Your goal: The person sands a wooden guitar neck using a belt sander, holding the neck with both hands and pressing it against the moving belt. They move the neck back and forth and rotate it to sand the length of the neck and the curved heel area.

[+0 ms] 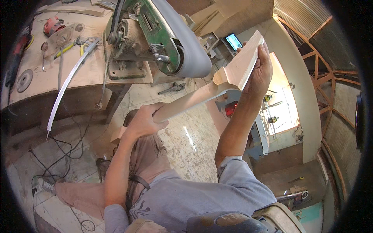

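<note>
Across the front of my body I hold a pale, bare wooden guitar neck (190,100), its wide headstock end raised to the upper right. My left hand (144,121) is closed round the narrower lower end. Behind the headstock, my right hand (261,73) grips the wide end, with the thumb along its edge and the fingers partly hidden. Just beyond the neck stands a green belt sander (163,42) with a grey belt (195,58) looping round its near roller. The neck and the belt are apart in this view.
The dusty workbench (42,87) at left bears a red power tool (53,26), a clear router base (62,39), a grinding disc (25,80) and a metal strip (72,77) jutting past its edge. Black cables (64,155) lie on the floor. A lit screen (233,41) stands behind.
</note>
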